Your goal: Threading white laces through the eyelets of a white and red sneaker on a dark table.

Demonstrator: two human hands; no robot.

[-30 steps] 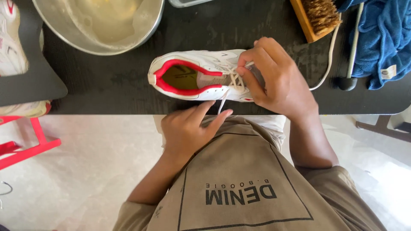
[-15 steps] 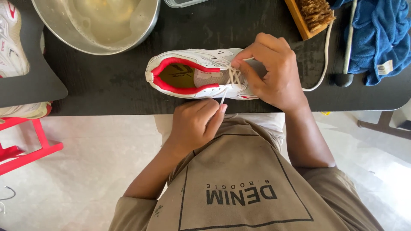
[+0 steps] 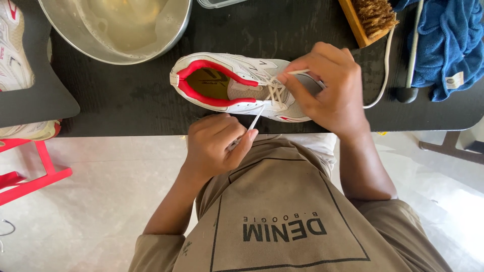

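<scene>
A white sneaker (image 3: pixel 237 86) with a red lining lies on its side on the black table (image 3: pixel 126 106), near the front edge. My right hand (image 3: pixel 325 90) rests over its toe end and pinches a strand of the white shoelace (image 3: pixel 275 93) at the eyelets. My left hand (image 3: pixel 217 143), just below the table edge, pinches the other lace end, which runs taut up to the shoe.
A metal basin (image 3: pixel 116 30) of cloudy water stands at the back left. A wooden scrub brush (image 3: pixel 370 17) and a blue towel (image 3: pixel 443 45) lie at the back right. Another white shoe (image 3: pixel 12 55) sits at far left. A red frame (image 3: pixel 30 176) stands on the floor.
My left hand has closed on the lace end and drawn it down off the table edge. My right hand has shifted slightly on the shoe's laces.
</scene>
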